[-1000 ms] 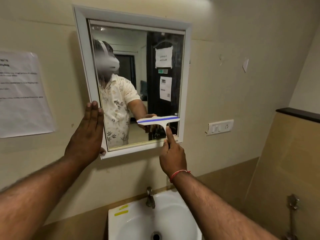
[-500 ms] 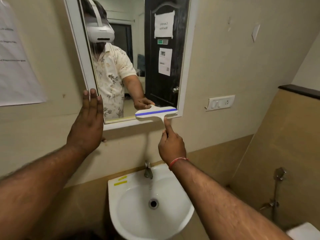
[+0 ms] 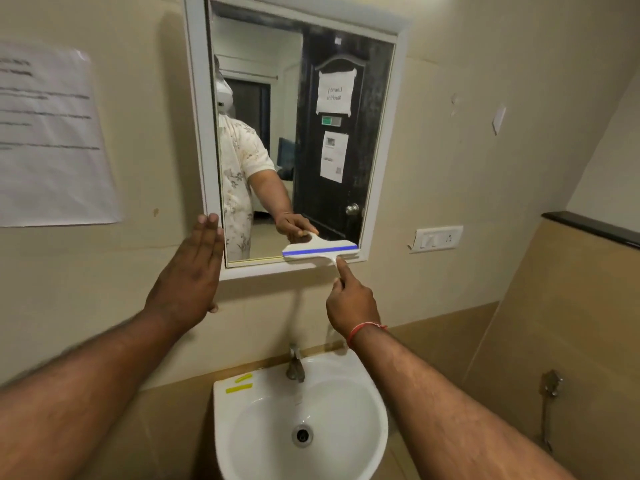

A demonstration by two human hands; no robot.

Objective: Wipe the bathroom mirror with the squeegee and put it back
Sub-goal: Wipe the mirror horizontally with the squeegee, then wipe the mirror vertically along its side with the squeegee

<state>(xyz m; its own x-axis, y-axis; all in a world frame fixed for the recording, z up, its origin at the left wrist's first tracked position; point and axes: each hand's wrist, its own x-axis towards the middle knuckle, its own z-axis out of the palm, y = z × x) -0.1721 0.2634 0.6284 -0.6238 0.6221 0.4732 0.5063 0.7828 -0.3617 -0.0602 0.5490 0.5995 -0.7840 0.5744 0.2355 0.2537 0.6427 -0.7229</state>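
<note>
The white-framed bathroom mirror (image 3: 381, 140) hangs on the beige wall above the sink. A white squeegee with a blue blade strip (image 3: 320, 252) lies flat against the glass at the mirror's bottom right corner, level and just above the lower frame. My right hand (image 3: 351, 301) is below it, gripping its short handle, with the index finger stretched up along the handle. My left hand (image 3: 188, 275) is flat and open against the frame's lower left corner and the wall, fingers together pointing up.
A white sink (image 3: 301, 417) with a metal tap (image 3: 295, 363) sits directly below my hands. A paper notice (image 3: 48, 140) is taped to the wall at left. A switch plate (image 3: 438, 237) is right of the mirror; a wall valve (image 3: 550, 388) is low right.
The squeegee has slid down the right side of the glass to the mirror's bottom edge. My left hand stays on the frame's lower left corner. The camera view has shifted.
</note>
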